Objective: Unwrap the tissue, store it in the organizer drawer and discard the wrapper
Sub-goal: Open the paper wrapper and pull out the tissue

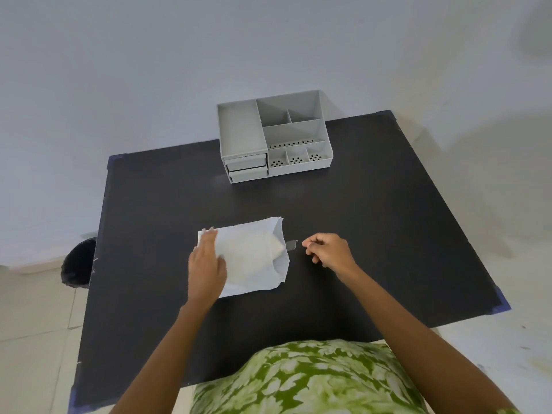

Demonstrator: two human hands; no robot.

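Observation:
A white wrapper (pixel 263 273) lies flat in the middle of the black table (pixel 373 204), its open end facing right. The white tissue (pixel 276 248) shows inside that open mouth. My left hand (pixel 206 265) presses flat on the wrapper's left end. Just right of the opening hovers my right hand (pixel 328 252), fingers curled loosely and apart from the wrapper, holding nothing. The grey organizer (pixel 274 135) stands at the table's far edge. Its two drawers (pixel 246 167) at the lower left front are pushed in.
A small grey strip of tape (pixel 291 244) lies on the table between the wrapper and my right hand. A black bin (pixel 79 262) stands on the floor off the table's left edge. A white wall rises behind the organizer.

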